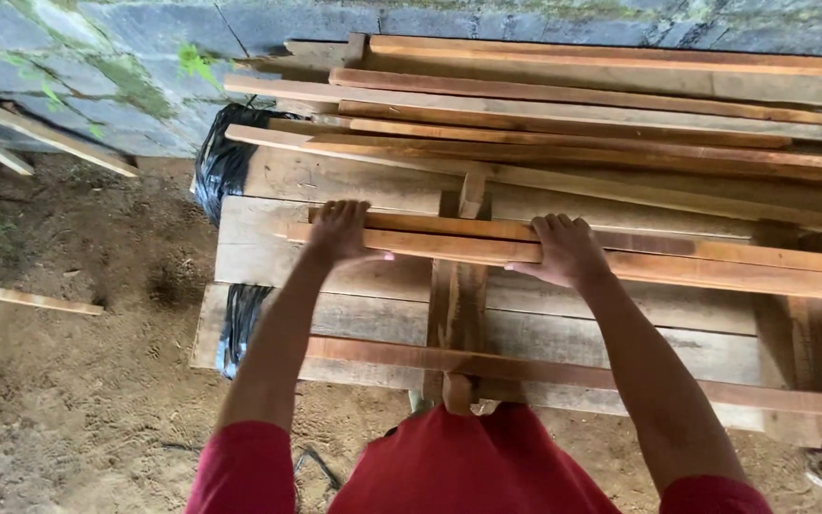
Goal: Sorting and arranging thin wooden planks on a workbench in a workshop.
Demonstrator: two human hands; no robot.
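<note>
Gripping a narrow reddish wooden strip (449,249), the left hand (340,231) is clamped over its end w/ fingers curled across the top edge; the right hand (568,249) grips the same strip further along at 3 o'clock, fingers wrapped over it too. The strip lies flat across wide pale boards (373,186) approx. mid-frame — a dark upright wooden piece (457,305) sits between the two arms, at 6 o'clock from the strip. At 12 o'clock, a stack of long slats (573,105) rests against a grey block wall (126,57). At 9 o'clock of the left hand, black plastic sheeting (224,157) — beyond it, bare dirt ground (68,333) w/ a loose slat (26,297).
</note>
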